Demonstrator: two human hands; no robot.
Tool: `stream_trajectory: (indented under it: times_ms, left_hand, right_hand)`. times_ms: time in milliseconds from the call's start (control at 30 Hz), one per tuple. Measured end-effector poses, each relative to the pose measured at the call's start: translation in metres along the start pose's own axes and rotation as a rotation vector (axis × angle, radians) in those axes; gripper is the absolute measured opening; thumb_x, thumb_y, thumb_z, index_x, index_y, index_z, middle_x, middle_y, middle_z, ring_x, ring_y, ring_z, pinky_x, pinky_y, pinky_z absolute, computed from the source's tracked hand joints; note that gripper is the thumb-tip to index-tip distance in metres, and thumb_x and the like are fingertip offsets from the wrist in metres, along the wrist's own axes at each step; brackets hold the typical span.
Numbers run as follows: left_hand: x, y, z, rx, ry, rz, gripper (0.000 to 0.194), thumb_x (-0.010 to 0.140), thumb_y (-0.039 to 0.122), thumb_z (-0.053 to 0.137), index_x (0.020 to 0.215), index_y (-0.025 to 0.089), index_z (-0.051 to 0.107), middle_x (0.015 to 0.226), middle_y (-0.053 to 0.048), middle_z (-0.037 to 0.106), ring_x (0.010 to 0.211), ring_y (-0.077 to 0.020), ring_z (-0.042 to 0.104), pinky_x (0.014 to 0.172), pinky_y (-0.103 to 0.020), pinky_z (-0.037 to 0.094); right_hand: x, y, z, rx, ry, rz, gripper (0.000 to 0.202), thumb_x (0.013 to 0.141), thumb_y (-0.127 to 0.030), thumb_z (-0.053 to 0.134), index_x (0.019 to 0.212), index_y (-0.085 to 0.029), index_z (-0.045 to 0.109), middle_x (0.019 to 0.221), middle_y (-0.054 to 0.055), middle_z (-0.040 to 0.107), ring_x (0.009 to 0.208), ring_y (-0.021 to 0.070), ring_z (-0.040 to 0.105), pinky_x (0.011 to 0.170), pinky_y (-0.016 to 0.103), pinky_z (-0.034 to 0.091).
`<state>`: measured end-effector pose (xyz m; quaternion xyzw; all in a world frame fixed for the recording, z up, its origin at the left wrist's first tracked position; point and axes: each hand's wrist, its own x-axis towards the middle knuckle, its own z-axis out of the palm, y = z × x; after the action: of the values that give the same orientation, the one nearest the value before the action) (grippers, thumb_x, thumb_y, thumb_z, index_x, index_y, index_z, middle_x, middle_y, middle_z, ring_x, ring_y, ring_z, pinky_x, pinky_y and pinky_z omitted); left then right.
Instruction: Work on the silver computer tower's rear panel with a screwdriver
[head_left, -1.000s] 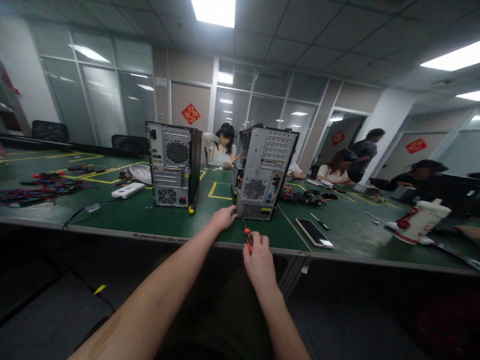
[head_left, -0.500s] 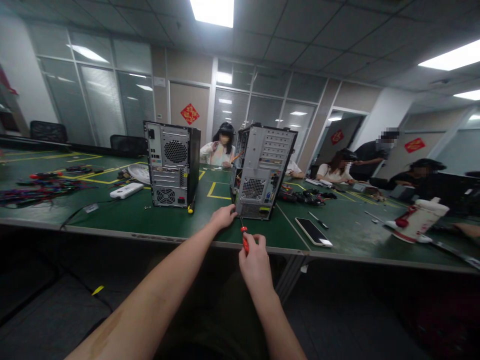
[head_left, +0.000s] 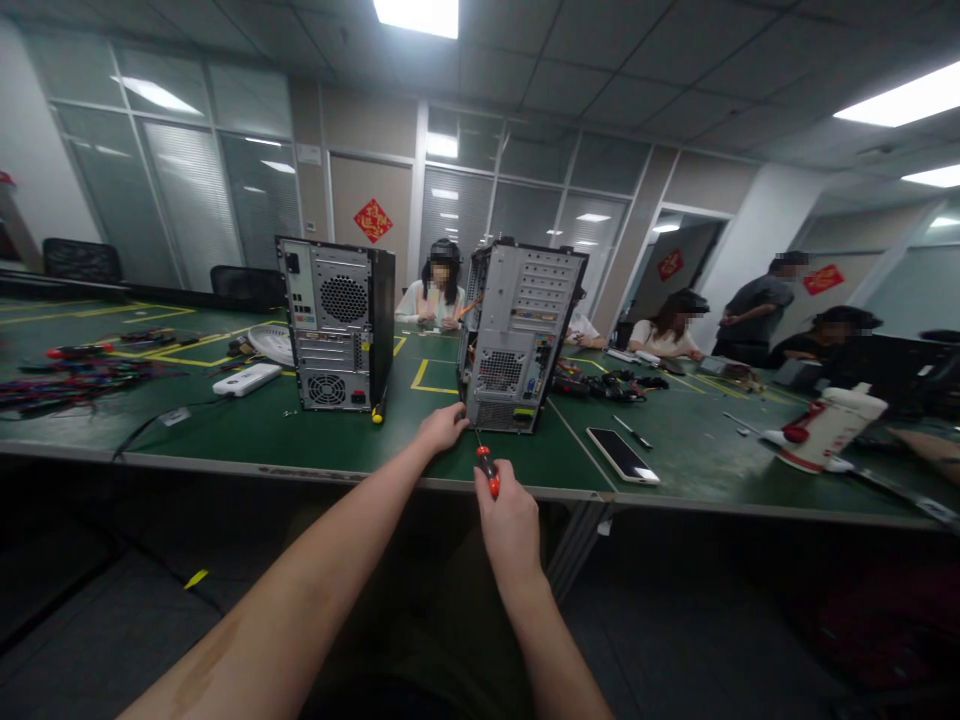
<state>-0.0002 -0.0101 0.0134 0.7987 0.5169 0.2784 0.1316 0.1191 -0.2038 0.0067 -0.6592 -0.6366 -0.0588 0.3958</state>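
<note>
Glass partitions [head_left: 180, 190] lined the room far beyond both hands, and a green table [head_left: 337, 445] marked with yellow tape spread out in front of them. On it, directly ahead of the hands, an open-sided computer case [head_left: 517, 285] stood upright, its vented back toward them. The left hand [head_left: 444, 428] had its fingers at the lower left corner of that case; whether they gripped the edge or merely rested there could not be told. The right hand [head_left: 510, 515], nearer the body, was closed around the handle of a red-and-black screwdriver [head_left: 487, 470]. Its shaft pointed forward to the case's bottom edge, just right of the left fingertips; the tip was too small to make out.

Left of the left hand stood a second case [head_left: 337, 330] with a yellow-handled tool [head_left: 378, 411] by its base, then a white device [head_left: 247, 379] and, farther left, tangled coloured wires [head_left: 75, 385]. Right of the right hand lay a phone [head_left: 622, 456], with a white container [head_left: 836, 428] well beyond it. Across the table, past the left hand, sat another person [head_left: 431, 300].
</note>
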Motion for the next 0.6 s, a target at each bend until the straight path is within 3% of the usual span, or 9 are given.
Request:
stream_trajectory:
  times_ms: [100, 200, 300, 367, 467, 600]
  left_hand:
    - [0.000, -0.001, 0.001, 0.005, -0.001, 0.007, 0.024, 0.096, 0.039, 0.051, 0.114, 0.027, 0.062, 0.108, -0.004, 0.073, 0.094, -0.0195, 0.066, 0.077, -0.027, 0.048]
    - [0.000, 0.000, 0.000, 0.016, 0.002, 0.009, 0.023, 0.096, 0.040, 0.051, 0.112, 0.027, 0.062, 0.107, -0.005, 0.073, 0.095, -0.0197, 0.066, 0.079, -0.028, 0.048]
    - [-0.001, 0.001, -0.001, 0.021, 0.002, -0.007, 0.024, 0.096, 0.040, 0.051, 0.113, 0.026, 0.062, 0.108, -0.005, 0.073, 0.098, -0.0203, 0.066, 0.081, -0.028, 0.049]
    - [-0.003, 0.003, -0.003, 0.012, -0.006, -0.019, 0.025, 0.096, 0.040, 0.052, 0.113, 0.026, 0.063, 0.109, -0.005, 0.073, 0.099, -0.0205, 0.066, 0.081, -0.028, 0.049]
    - [-0.004, 0.006, -0.005, -0.013, -0.015, -0.017, 0.025, 0.096, 0.039, 0.051, 0.115, 0.027, 0.063, 0.109, -0.005, 0.073, 0.098, -0.0203, 0.066, 0.080, -0.028, 0.049]
    - [-0.004, 0.006, -0.004, -0.022, -0.007, -0.005, 0.024, 0.096, 0.038, 0.052, 0.114, 0.027, 0.063, 0.109, -0.005, 0.073, 0.097, -0.0203, 0.066, 0.080, -0.028, 0.049]
  right_hand:
    - [-0.001, 0.000, -0.002, 0.010, -0.009, 0.013, 0.025, 0.101, -0.038, 0.047, 0.108, -0.019, 0.062, 0.079, 0.003, 0.063, 0.072, 0.0183, 0.064, 0.066, 0.025, 0.042]
    - [-0.003, -0.003, -0.006, 0.033, 0.029, -0.022, 0.020, 0.096, -0.027, 0.053, 0.111, -0.020, 0.064, 0.108, 0.009, 0.061, 0.089, 0.0204, 0.065, 0.077, 0.029, 0.048]
    - [-0.005, -0.006, -0.010, 0.021, 0.035, -0.015, 0.032, 0.089, -0.014, 0.053, 0.119, -0.020, 0.061, 0.121, 0.012, 0.052, 0.089, 0.0194, 0.064, 0.077, 0.031, 0.051]
    - [-0.004, -0.006, -0.012, 0.005, -0.004, -0.021, 0.031, 0.088, -0.011, 0.052, 0.117, -0.019, 0.060, 0.115, 0.010, 0.054, 0.085, 0.0185, 0.064, 0.075, 0.030, 0.050]
    - [0.000, -0.003, -0.015, 0.015, -0.051, -0.020, 0.014, 0.093, -0.021, 0.053, 0.105, -0.019, 0.059, 0.097, 0.006, 0.059, 0.081, 0.0193, 0.063, 0.070, 0.028, 0.047]
    - [0.006, 0.004, -0.019, 0.047, -0.062, 0.026, 0.018, 0.099, -0.033, 0.048, 0.107, -0.020, 0.058, 0.079, 0.002, 0.062, 0.069, 0.0189, 0.062, 0.063, 0.027, 0.040]
